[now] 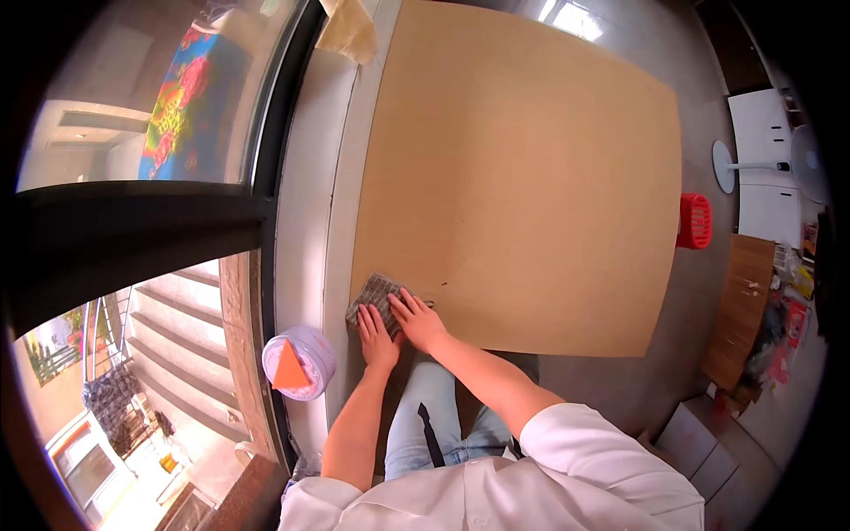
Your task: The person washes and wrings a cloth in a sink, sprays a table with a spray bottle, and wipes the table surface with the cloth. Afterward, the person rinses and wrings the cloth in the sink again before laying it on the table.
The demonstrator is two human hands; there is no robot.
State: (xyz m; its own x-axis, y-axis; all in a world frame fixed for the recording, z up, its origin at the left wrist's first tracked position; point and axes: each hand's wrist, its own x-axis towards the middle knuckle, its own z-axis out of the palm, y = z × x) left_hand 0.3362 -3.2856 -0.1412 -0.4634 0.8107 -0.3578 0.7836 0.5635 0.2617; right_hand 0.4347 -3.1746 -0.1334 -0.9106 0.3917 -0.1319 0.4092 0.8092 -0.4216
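A folded grey-brown checked cloth (379, 288) lies at the near left corner of a large tan board or tabletop (522, 177). My left hand (378, 343) rests on the cloth's near part, fingers stretched out and flat. Beside it, my right hand (419, 320) lies on the cloth's right side with its fingers extended and slightly apart. Both palms face down, and neither hand is wrapped around the cloth. A small dark mark (444, 284) shows on the tan surface just right of the cloth.
Left of the board runs a pale ledge (305, 177) beside a dark window frame (142, 226). A round lilac container (323, 361) with an orange triangular piece (290, 367) on top stands there. Beyond the right edge are a red plastic stool (696, 221) and a white fan (724, 166).
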